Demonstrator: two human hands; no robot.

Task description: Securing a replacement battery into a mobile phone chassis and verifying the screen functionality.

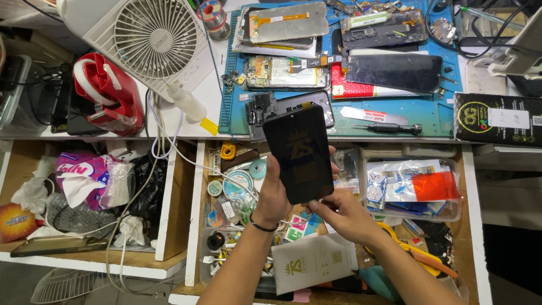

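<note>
Head view: the left hand (275, 195) grips a black phone screen panel (299, 152) along its left edge, holding it upright above an open drawer (195, 214) so its face meets the eye. The right hand (344, 214) pinches the panel's bottom corner, perhaps at a protective film, though that is hard to tell. Behind, opened phones lie on a blue work mat (429, 113), a screwdriver (389, 128) beside them.

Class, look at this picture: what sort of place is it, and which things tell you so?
Most likely a phone repair bench. Opened phones with bare circuit boards lie on a blue work mat beside a small black screwdriver, and both hands hold a black phone screen panel.
</note>
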